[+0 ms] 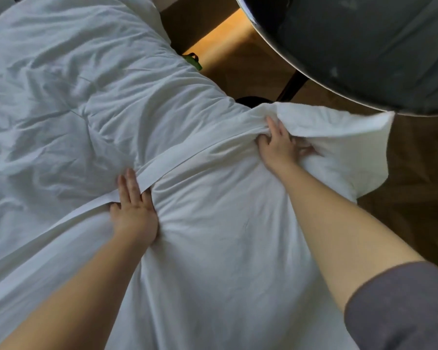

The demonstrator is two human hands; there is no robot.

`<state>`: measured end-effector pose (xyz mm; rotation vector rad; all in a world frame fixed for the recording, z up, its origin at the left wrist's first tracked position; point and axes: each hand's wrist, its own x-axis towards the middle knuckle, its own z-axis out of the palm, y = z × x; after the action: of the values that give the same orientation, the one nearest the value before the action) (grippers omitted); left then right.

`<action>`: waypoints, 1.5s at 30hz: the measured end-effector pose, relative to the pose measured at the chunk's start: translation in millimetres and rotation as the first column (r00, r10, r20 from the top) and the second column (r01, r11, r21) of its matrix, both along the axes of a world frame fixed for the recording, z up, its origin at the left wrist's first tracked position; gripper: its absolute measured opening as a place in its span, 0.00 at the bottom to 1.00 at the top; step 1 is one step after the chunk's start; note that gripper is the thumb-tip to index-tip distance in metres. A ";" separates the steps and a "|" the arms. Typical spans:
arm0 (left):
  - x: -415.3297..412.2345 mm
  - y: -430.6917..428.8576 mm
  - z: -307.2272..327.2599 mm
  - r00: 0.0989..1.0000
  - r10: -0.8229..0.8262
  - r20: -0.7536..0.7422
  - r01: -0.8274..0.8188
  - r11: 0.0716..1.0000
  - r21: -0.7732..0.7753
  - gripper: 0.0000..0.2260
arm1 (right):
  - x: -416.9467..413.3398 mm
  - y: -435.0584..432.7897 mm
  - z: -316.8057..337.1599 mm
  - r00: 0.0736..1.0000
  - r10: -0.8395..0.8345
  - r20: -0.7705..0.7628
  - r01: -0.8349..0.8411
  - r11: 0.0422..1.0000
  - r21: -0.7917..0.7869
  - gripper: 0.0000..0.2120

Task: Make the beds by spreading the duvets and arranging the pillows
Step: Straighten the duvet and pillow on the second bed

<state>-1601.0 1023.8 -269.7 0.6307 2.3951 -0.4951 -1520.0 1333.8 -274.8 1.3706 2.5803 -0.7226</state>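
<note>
A white duvet [68, 97] lies wrinkled over the bed, filling the left and upper part of the view. A white pillow [225, 223] lies in front of me, its far right corner [339, 137] hanging past the bed's edge over the floor. My left hand [133, 210] presses flat with straight fingers where the pillow meets a folded band of sheet [162, 168]. My right hand [278, 145] grips bunched pillow fabric near the pillow's upper right end, fingers curled into the cloth.
A round dark table [364, 46] with a thin black leg [292, 84] stands close at the upper right, over a wooden floor [238, 54]. A small green thing [194, 60] lies on the floor at the bed's edge.
</note>
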 end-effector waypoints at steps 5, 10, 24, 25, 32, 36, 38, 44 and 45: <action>0.6 5.7 -8.2 0.999 0.037 0.004 -0.037 0.999 -0.012 0.26 | -37.2 23.2 -3.4 0.991 0.057 0.119 -0.056 0.998 -0.012 0.25; 0.1 8.6 -11.1 0.997 0.080 0.001 -0.080 0.997 0.008 0.26 | -67.7 10.1 -2.4 0.986 0.127 0.112 -0.132 0.991 0.035 0.25; 2.6 -10.2 -18.2 0.995 0.047 -0.085 -0.024 0.967 0.254 0.25 | -54.5 -53.5 -12.8 0.920 0.358 0.162 -0.388 0.895 0.221 0.24; 4.6 -14.5 -17.1 0.994 0.033 -0.108 0.002 0.952 0.305 0.25 | -43.7 -60.6 -12.7 0.911 0.388 0.141 -0.411 0.881 0.232 0.25; 49.9 -83.3 -3.9 0.983 -0.045 -0.175 0.130 0.850 0.510 0.27 | 24.9 -128.4 -4.6 0.852 0.505 0.140 -0.523 0.823 0.219 0.34; 105.8 -157.6 3.9 0.979 -0.047 -0.198 0.139 0.865 0.482 0.30 | 68.9 -183.7 -1.6 0.742 0.645 0.182 -0.670 0.712 0.210 0.38; 132.6 -195.8 6.2 0.975 0.012 -0.222 0.093 0.883 0.460 0.30 | 86.1 -213.2 -1.1 0.688 0.709 0.154 -0.724 0.655 0.215 0.37; 189.1 -302.7 6.4 0.937 0.140 -0.320 -0.018 0.935 0.354 0.30 | 107.6 -288.3 0.1 0.579 0.804 0.135 -0.809 0.545 0.221 0.37; 195.0 -323.0 6.3 0.922 0.180 -0.343 -0.055 0.937 0.344 0.30 | 108.2 -302.6 0.7 0.554 0.822 0.129 -0.824 0.519 0.228 0.37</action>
<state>-1406.0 700.7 -263.4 0.5646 2.8925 -0.1675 -1411.8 1031.2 -274.1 0.0044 2.9100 -0.1860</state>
